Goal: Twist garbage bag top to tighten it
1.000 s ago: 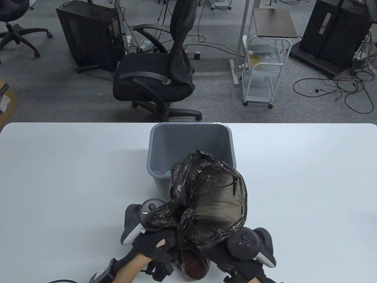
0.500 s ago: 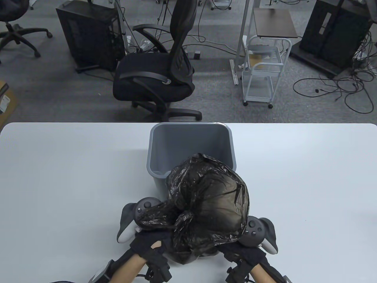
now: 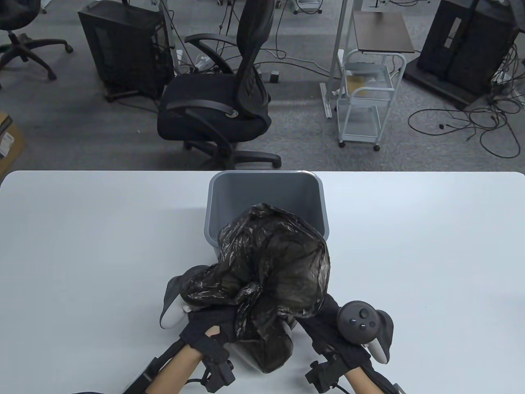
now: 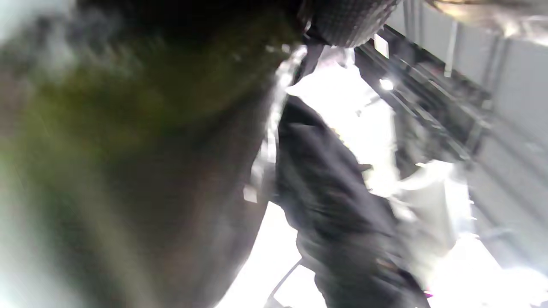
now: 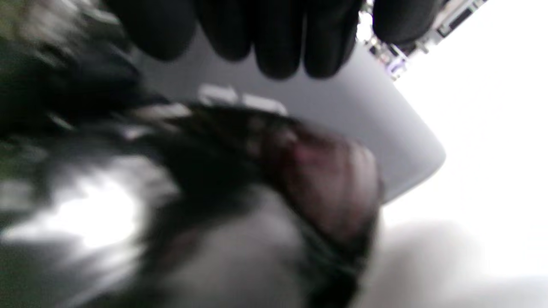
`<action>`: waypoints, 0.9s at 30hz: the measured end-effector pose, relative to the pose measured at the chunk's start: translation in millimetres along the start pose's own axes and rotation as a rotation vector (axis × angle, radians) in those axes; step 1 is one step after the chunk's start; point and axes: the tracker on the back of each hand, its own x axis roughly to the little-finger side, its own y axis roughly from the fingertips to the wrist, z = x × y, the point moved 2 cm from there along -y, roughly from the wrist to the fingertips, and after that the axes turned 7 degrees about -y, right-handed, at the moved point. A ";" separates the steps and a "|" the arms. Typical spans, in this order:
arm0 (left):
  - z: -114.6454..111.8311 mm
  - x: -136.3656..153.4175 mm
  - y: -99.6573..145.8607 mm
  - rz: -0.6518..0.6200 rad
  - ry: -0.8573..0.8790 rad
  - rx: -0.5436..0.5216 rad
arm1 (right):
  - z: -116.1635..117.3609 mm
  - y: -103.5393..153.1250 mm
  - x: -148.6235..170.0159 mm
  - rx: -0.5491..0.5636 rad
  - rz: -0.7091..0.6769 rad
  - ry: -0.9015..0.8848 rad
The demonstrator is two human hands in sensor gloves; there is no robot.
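A black garbage bag stands puffed up at the table's near middle. Its top is gathered into a twisted neck that hangs down to a bunched end. My left hand grips the bag at the neck, and loose film drapes over its tracker. My right hand lies at the bag's right underside, its fingers hidden there. In the blurred right wrist view its fingertips hang free with nothing between them, above the bag. The left wrist view shows blurred bag film.
A grey waste bin stands just behind the bag and touches it; it also shows in the right wrist view. The white table stretches to both sides. An office chair and a white cart stand beyond the far edge.
The bag has swung left and turned, and its bunched end now hangs lower. My right hand has slid out to the right from under it. Film now covers the left tracker.
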 end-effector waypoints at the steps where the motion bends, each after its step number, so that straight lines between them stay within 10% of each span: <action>1: 0.3 -1.1 1.6 0.023 -0.021 -0.019 | 1.9 2.2 -5.8 0.000 -0.023 -0.006; 6: -3.4 -13.6 8.5 0.072 -0.159 -0.106 | 50.8 16.6 -36.3 -0.295 -0.035 0.164; 10: -6.7 -15.2 10.5 0.057 -0.138 -0.066 | 58.8 16.9 -35.8 -0.227 -0.042 0.367; 18: -15.3 -18.9 5.6 -0.084 0.030 0.133 | 32.0 -9.3 6.9 -0.459 -0.107 -0.048; 22: -17.0 -20.7 5.5 -0.066 -0.021 0.140 | 30.8 -12.5 23.3 -0.389 -0.013 -0.156; 27: -6.9 -13.5 7.9 0.050 -0.181 -0.002 | 24.1 -6.8 14.7 -0.197 0.040 0.113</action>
